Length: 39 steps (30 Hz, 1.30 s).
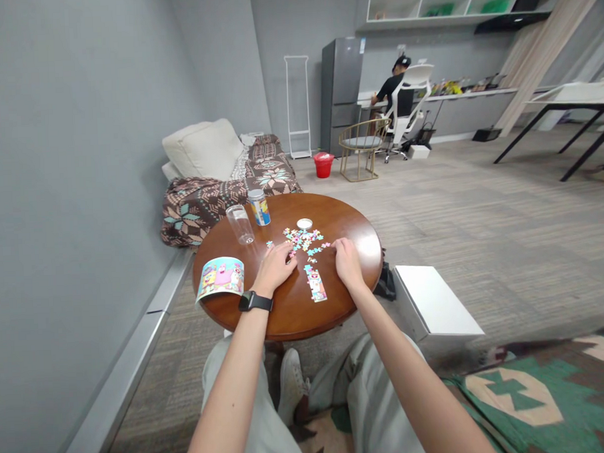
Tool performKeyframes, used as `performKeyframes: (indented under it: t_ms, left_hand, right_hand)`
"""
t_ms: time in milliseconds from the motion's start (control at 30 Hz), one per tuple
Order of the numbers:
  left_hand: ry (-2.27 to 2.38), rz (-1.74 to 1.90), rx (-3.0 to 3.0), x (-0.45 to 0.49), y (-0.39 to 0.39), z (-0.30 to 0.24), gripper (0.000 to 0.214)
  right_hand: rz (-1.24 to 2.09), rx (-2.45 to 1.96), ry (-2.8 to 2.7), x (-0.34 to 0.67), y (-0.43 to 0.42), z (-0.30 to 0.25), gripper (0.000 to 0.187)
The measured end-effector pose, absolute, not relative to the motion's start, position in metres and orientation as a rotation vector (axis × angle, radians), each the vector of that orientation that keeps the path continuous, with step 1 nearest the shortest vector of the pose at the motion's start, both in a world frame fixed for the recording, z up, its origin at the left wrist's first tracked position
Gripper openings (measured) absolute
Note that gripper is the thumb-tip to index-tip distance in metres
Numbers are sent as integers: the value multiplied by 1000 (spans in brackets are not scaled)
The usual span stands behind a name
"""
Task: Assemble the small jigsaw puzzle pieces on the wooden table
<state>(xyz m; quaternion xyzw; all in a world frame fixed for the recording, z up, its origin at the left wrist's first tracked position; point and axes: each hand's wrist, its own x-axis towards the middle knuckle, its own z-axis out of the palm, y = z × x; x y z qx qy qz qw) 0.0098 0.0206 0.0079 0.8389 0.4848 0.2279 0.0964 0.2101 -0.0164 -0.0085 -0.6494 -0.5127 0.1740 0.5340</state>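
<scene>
Jigsaw puzzle pieces [302, 238] lie in a loose pile on a round brown wooden table [281, 321]. My left hand [276, 266], with a black watch on its wrist, rests at the pile's left edge, thumb and forefinger apart beside the pieces. To the right of the pile is my right hand [347, 259], its fingers drawn together and the tips close to a pink piece. Whether a piece is between them is too small to tell. A joined puzzle strip [316, 285] lies between the hands. Left of them, a curled picture sheet [221, 277] shows cartoon figures.
Behind my left hand stand a clear plastic jar [240, 226] and a printed can [260, 208]. A round white lid [304, 224] lies behind the pile. A white box [438, 299] is on the floor to the right. Further back, a person sits on a white chair [411, 101].
</scene>
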Motion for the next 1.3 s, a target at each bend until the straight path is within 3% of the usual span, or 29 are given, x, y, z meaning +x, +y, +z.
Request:
performKeyframes:
  t_ms: [367, 567, 667, 867, 1067, 1300]
  left_hand:
    - [1417, 1020, 2375, 6, 22, 14, 45]
    - [1203, 453, 2576, 16, 14, 12, 40]
    - [1168, 435, 2593, 18, 13, 11, 40]
    - [1415, 538, 2515, 16, 16, 9, 42]
    - [1444, 611, 2473, 15, 18, 7, 33]
    - [1929, 807, 2259, 10, 21, -1, 40]
  right_hand:
    - [428, -1564, -1205, 209, -18, -6, 23]
    - [398, -1580, -1223, 209, -17, -7, 20]
    - [373, -1600, -1255, 209, -17, -8, 20]
    - [351, -1672, -1539, 206, -19, -6, 26]
    - [269, -1679, -2039, 192, -23, -4, 46]
    - [278, -1702, -2047, 190, -24, -3, 43]
